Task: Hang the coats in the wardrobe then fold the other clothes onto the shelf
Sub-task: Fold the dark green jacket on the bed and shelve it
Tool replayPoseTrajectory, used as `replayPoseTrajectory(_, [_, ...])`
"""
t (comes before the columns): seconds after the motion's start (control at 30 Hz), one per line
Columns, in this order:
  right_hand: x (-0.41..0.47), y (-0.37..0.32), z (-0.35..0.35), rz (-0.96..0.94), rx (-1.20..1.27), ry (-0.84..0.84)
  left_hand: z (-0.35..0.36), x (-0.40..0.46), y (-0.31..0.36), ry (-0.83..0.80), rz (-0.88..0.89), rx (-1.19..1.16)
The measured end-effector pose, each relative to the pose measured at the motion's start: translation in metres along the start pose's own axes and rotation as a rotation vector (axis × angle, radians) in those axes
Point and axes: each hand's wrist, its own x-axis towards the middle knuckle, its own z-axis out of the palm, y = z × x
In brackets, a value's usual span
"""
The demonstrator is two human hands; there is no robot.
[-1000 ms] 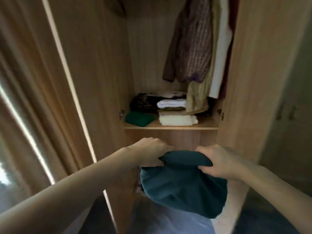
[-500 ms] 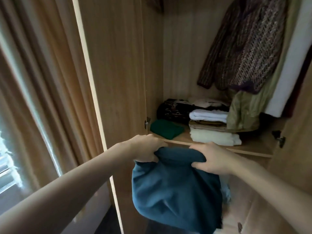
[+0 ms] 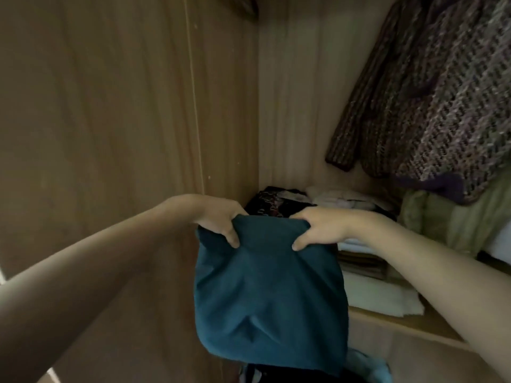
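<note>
At the far left, the open wardrobe door (image 3: pixel 110 134) is being passed by the left forearm, which is being stretched forward and to the right toward the cupboard's interior. The left hand (image 3: pixel 221 221) is being kept clenched on the upper left edge of the folded teal garment (image 3: pixel 265 294), thumb pressed onto the near face and the other fingers hidden behind the cloth. The garment is being held up between the two hands, its top edge running left to right and its length hanging downward in front of the shelf (image 3: pixel 401 324) edge.

The right hand (image 3: pixel 318 230) is being kept closed on the upper right edge in the same way, its forearm reaching in from the lower right. Both hands are being held at about the same height and about equally near the shelf.

The shelf is lying just beyond and slightly to the right of the hands. The dark patterned garment (image 3: pixel 269 201) is lying directly behind the hands, and the pale folded stack (image 3: pixel 378 294) is sitting to the right. What lies on the shelf straight behind the teal cloth is being hidden, so a free spot there is only being presumed. The knitted coat (image 3: pixel 431 92) is hanging at the upper right, with an olive garment (image 3: pixel 448 225) below it.
</note>
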Motion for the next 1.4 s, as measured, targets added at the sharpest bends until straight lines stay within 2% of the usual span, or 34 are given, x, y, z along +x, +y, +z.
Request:
replayPoseTrajectory(0.17, [0.068, 0.027, -0.029, -0.015, 0.004, -0.015, -0.046, 0.050, -0.028, -0.013, -0.117, 0.029])
replayPoseTrajectory(0.3, [0.112, 0.044, -0.053, -0.051, -0.016, 0.020, -0.075, 0.084, -0.044, 0.050, -0.107, 0.099])
replayPoseTrajectory(0.37, [0.136, 0.050, -0.072, -0.088, -0.071, 0.140, -0.095, 0.102, -0.050, 0.162, -0.097, 0.261])
replayPoseTrajectory(0.5, [0.182, 0.067, -0.108, -0.237, -0.267, 0.520, -0.120, 0.133, -0.052, 0.538, -0.106, 0.679])
replayPoseTrajectory(0.6, [0.211, 0.090, -0.103, -0.301, -0.403, 0.730, -0.088, 0.155, -0.058, 0.834, -0.089, 0.869])
replayPoseTrajectory(0.67, [0.227, 0.117, -0.072, -0.321, -0.440, 0.733, -0.038, 0.177, -0.073, 0.899, -0.118, 0.919])
replayPoseTrajectory(0.73, [0.235, 0.146, -0.028, -0.278, -0.519, 0.572, 0.022, 0.205, -0.086, 0.824, -0.125, 0.719])
replayPoseTrajectory(0.83, [0.235, 0.166, 0.030, -0.082, -0.726, 0.066, 0.111, 0.239, -0.094, 0.495, -0.223, 0.433])
replayPoseTrajectory(0.87, [0.235, 0.166, 0.041, 0.003, -0.765, -0.100, 0.139, 0.252, -0.096, 0.390, -0.237, 0.424])
replayPoseTrajectory(0.9, [0.237, 0.164, 0.047, 0.073, -0.789, -0.218, 0.159, 0.261, -0.095, 0.366, -0.217, 0.416])
replayPoseTrajectory(0.93, [0.240, 0.161, 0.049, 0.125, -0.794, -0.279, 0.169, 0.267, -0.092, 0.335, -0.195, 0.388])
replayPoseTrajectory(0.97, [0.244, 0.156, 0.049, 0.159, -0.779, -0.290, 0.176, 0.270, -0.089, 0.259, -0.203, 0.323])
replayPoseTrajectory(1.03, [0.251, 0.146, 0.047, 0.189, -0.711, -0.179, 0.199, 0.284, -0.095, 0.412, -0.153, 0.357])
replayPoseTrajectory(1.1, [0.261, 0.139, 0.052, 0.187, -0.608, 0.062, 0.201, 0.285, -0.091, 0.550, -0.143, 0.429])
replayPoseTrajectory(1.2, [0.276, 0.124, 0.076, 0.220, -0.479, 0.371, 0.190, 0.281, -0.084, 0.505, -0.170, 0.354])
replayPoseTrajectory(1.27, [0.293, 0.124, 0.094, 0.308, -0.396, 0.415, 0.192, 0.282, -0.083, 0.453, -0.172, 0.301])
replayPoseTrajectory(1.33, [0.312, 0.136, 0.105, 0.423, -0.336, 0.368, 0.202, 0.283, -0.084, 0.421, -0.154, 0.265])
replayPoseTrajectory(1.4, [0.327, 0.155, 0.116, 0.472, -0.267, 0.348, 0.213, 0.286, -0.086, 0.317, -0.158, 0.241])
